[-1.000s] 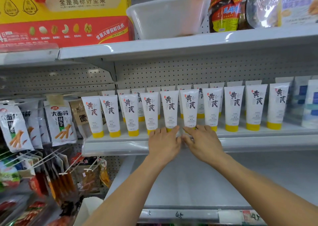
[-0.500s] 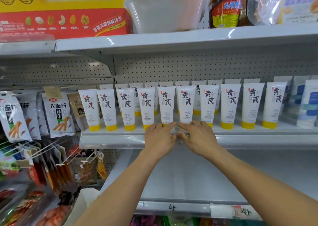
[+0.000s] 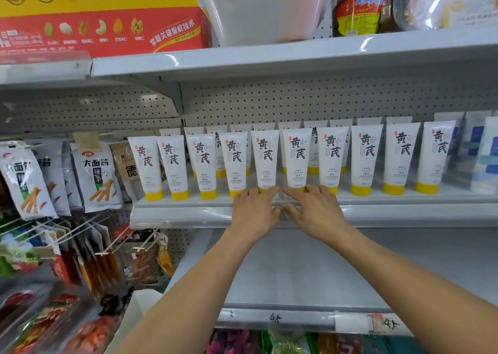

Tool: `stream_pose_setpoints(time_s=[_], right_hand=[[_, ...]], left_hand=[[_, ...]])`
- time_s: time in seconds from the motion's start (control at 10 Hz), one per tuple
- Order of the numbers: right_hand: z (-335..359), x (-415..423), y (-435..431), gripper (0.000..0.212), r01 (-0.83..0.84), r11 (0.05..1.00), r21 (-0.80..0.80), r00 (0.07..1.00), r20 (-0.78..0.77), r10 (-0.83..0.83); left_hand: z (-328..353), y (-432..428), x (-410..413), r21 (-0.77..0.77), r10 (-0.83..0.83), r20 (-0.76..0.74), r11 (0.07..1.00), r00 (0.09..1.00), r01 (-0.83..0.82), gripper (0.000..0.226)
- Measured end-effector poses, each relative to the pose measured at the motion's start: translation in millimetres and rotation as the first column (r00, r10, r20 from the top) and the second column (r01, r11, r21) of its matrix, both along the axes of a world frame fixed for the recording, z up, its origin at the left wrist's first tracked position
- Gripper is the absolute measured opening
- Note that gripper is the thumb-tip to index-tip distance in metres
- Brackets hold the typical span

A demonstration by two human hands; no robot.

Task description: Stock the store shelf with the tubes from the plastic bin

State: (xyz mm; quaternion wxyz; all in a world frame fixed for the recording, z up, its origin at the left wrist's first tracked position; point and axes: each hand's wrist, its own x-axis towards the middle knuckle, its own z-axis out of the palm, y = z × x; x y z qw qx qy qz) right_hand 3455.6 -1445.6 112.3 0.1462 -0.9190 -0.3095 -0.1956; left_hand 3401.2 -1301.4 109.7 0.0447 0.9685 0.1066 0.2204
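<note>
Left of the grey metal shelf (image 3: 175, 216), snack packets (image 3: 97, 175) hang on pegs. Along the shelf's front edge, white tubes with yellow caps (image 3: 204, 162) stand cap-down in two rows. At the middle of that edge the left hand (image 3: 254, 213) and right hand (image 3: 315, 213) lie side by side, each grip apart, fingers straight and seemingly touching two caps, while the translucent white plastic bin (image 3: 266, 8) sits on the upper shelf (image 3: 269, 59).

One wide-angle camera, worn on the head, faces the store shelf (image 3: 175, 214) squarely from close range, about level with the row of tubes (image 3: 234, 162). The upper shelf (image 3: 269, 59) spans the frame's top; the front edge of the lower shelf (image 3: 275, 318) lies near the bottom.
</note>
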Motion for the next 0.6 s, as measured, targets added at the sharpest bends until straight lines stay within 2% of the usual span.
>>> stream_pose_setpoints(time_s=[0.1, 0.2, 0.3, 0.4, 0.6], right_hand=[[3, -9, -5, 0.042, -0.002, 0.999, 0.051, 1.0, 0.026, 0.0], [3, -26, -15, 0.042, -0.007, 0.995, 0.098, 0.995, 0.104, -0.003], [0, -44, -29, 0.039, -0.047, 0.991, 0.127, 0.981, 0.191, 0.022], [1, -64, -39, 0.039, -0.055, 0.986, 0.154, 0.979, 0.202, 0.023], [-3, -117, -57, 0.037, -0.031, 0.976, 0.218, 0.961, 0.275, -0.031]], left_hand=[[1, 0, -13, 0.048, -0.049, 0.031, 0.998, 0.998, 0.047, 0.052], [5, -2, -39, 0.079, -0.06, 0.16, 0.996, 0.985, 0.048, 0.044], [8, 0, -70, 0.0, -0.028, 0.257, 1.0, 0.966, 0.029, 0.04], [12, 6, -93, -0.09, -0.014, 0.264, 0.995, 0.964, 0.04, 0.035], [10, -1, -134, -0.108, -0.132, 0.305, 0.979, 0.943, 0.172, 0.03]])
